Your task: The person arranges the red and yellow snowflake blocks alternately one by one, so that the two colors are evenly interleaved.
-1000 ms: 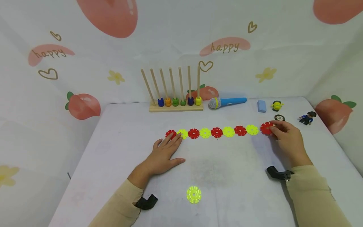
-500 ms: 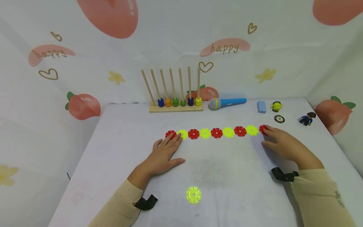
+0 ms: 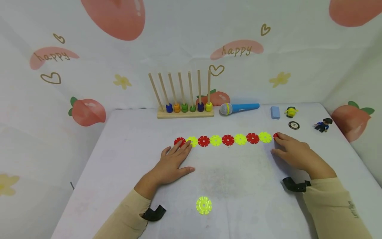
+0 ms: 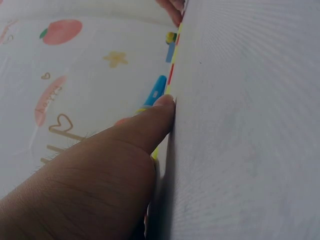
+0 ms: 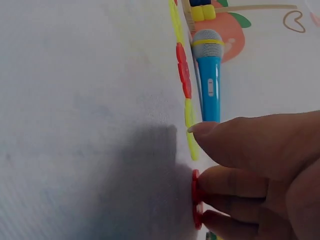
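Red and yellow-green notched plastic discs lie in a row across the white table. My left hand (image 3: 171,167) lies spread at the row's left end, its fingertips on a red disc (image 3: 178,139) and the yellow-green disc (image 3: 194,141) beside it. At the right end, the fingertips of my right hand (image 3: 294,154) press on the last red disc (image 3: 275,136), partly hiding it. The right wrist view shows that red disc (image 5: 195,185) flat under the fingers, with the thumb (image 5: 225,142) off it. A small gap separates it from the neighbouring yellow-green disc (image 3: 265,137).
One yellow-green disc (image 3: 204,205) lies alone near the front. Behind the row are a wooden peg stand (image 3: 185,114) with coloured beads, a toy microphone (image 3: 243,107), a blue block (image 3: 275,112), a small yellow-green toy (image 3: 291,112), a black-and-white round chip (image 3: 294,125) and a toy figure (image 3: 323,125).
My right hand has set the red disc down at the row's right end, released its pinch and nudged it slightly left. The left hand has stayed still.
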Available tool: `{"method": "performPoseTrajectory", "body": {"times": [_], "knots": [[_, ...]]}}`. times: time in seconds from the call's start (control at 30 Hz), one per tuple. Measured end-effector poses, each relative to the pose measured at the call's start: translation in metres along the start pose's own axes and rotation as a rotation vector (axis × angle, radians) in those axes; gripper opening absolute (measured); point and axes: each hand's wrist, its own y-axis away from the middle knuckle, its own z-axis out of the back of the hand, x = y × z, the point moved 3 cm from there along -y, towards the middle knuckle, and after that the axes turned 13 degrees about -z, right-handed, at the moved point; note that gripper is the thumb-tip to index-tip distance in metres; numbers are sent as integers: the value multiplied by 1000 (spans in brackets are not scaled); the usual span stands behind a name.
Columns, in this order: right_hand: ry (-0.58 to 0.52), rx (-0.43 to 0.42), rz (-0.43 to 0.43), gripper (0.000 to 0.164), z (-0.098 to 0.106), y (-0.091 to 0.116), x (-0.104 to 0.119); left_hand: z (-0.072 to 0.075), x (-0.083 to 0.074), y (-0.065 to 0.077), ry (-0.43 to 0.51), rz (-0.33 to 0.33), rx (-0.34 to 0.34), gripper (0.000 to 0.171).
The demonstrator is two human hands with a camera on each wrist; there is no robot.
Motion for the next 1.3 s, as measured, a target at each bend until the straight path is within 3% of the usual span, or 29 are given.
{"method": "performPoseTrajectory", "body": {"times": [0.17, 0.3, 0.4, 0.5, 0.6, 0.7, 0.83, 0.93, 1.0, 1.07, 1.17, 1.23, 1.3], "knots": [[-78, 33, 45, 74, 0, 1, 1, 2, -1, 0, 11, 3, -4, 86], [-114, 10, 73, 67, 1, 1, 0, 2, -2, 0, 8, 6, 0, 86], [-201, -68, 86, 61, 7, 4, 3, 2, -2, 0, 1, 9, 2, 86], [-364, -185, 112, 54, 17, 17, 14, 2, -2, 0, 1, 7, 0, 86], [-534, -250, 219, 47, 21, 34, 38, 2, -2, -1, 0, 7, 0, 86], [-677, -188, 392, 46, 10, 51, 71, 2, -1, -1, -3, 9, 5, 86], [-781, 56, 580, 47, -27, 71, 117, 2, -1, -1, -8, 12, 2, 86], [-688, 237, 628, 53, -58, 86, 147, 2, -1, -1, -12, 10, -5, 85], [-553, 278, 666, 58, -76, 96, 162, 2, -1, -2, -18, 10, -8, 85], [-406, 239, 713, 58, -90, 104, 173, 2, -1, -2, -20, 8, -12, 85], [-290, 133, 758, 49, -100, 112, 183, 2, 0, -2, -20, 5, -17, 84], [-294, 117, 761, 43, -102, 114, 185, 2, 0, -2, -15, 5, -16, 84], [-372, 187, 739, 33, -99, 114, 183, 0, 0, -2, -11, 7, -12, 84]]}}
